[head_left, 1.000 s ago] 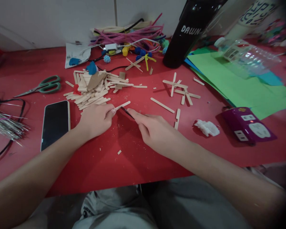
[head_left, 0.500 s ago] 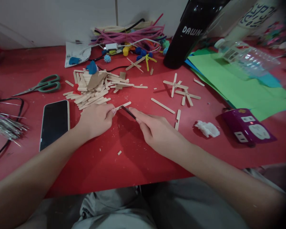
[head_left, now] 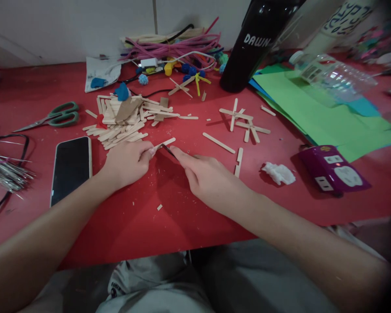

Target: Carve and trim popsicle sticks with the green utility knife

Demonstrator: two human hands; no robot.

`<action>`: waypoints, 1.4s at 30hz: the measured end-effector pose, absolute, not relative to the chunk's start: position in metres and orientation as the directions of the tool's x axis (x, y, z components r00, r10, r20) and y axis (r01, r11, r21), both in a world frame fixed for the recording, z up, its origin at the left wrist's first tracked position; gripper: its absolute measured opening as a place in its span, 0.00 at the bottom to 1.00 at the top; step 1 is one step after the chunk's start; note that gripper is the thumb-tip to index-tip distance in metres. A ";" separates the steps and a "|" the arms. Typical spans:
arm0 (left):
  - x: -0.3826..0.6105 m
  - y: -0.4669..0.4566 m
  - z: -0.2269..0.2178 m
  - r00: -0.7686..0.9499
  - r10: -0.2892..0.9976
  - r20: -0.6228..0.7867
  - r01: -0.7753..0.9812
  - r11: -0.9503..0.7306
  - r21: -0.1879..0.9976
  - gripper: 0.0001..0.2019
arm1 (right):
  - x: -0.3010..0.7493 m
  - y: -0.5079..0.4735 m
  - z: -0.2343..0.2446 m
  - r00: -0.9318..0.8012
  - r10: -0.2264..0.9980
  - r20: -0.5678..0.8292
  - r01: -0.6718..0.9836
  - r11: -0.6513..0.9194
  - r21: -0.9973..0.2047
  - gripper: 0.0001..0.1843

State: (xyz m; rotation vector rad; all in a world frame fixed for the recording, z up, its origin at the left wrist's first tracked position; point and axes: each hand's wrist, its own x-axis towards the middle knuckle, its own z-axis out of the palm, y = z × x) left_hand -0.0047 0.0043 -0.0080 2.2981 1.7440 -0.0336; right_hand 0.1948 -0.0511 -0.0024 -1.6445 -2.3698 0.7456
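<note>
Pinched in my left hand [head_left: 127,163] is a wooden craft stick [head_left: 170,141], its far end sticking out past the fingertips, just in front of the stick pile [head_left: 122,126]. My right hand [head_left: 211,176] is closed round a slim dark knife [head_left: 168,150], index finger stretched along it. The blade lies across the stick, touching it close to my left fingertips; most of the handle is hidden in my palm. To the right rest a loose stick [head_left: 219,143], a notched stick [head_left: 238,162] and two crossed-stick pieces [head_left: 236,114] [head_left: 252,129].
A phone [head_left: 71,169] and green-handled scissors [head_left: 63,115] lie to the left, beside silvery wires [head_left: 6,169]. Behind stand a black bottle [head_left: 250,52] and pink pipe cleaners [head_left: 172,50]. On the right are green paper [head_left: 313,104], crumpled tissue [head_left: 278,173] and a purple socket box [head_left: 334,169].
The whole view has shifted slightly, so everything appears a little further left. My right hand and the knife sit slightly closer to my left fingers; both grips are unchanged.
</note>
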 end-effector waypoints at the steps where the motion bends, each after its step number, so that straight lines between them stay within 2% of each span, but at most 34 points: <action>1: -0.005 0.004 -0.008 0.279 0.945 -0.171 0.951 -0.247 0.188 0.15 | 0.195 -0.050 -0.001 -0.382 0.911 -0.157 0.837 0.270 -0.476 0.35; 8: -0.005 0.005 -0.008 0.275 0.946 -0.171 0.953 -0.245 0.177 0.14 | 0.196 -0.051 0.004 -0.377 0.904 -0.201 0.838 0.240 -0.490 0.36; 16: -0.005 0.007 -0.010 0.289 0.943 -0.163 0.952 -0.265 0.155 0.13 | 0.202 -0.054 -0.006 -0.362 0.928 -0.084 0.770 0.247 -0.588 0.30; 42: -0.004 0.006 -0.008 0.286 0.943 -0.169 0.956 -0.267 0.124 0.14 | 0.200 -0.053 -0.008 -0.339 0.937 -0.082 0.777 0.230 -0.585 0.31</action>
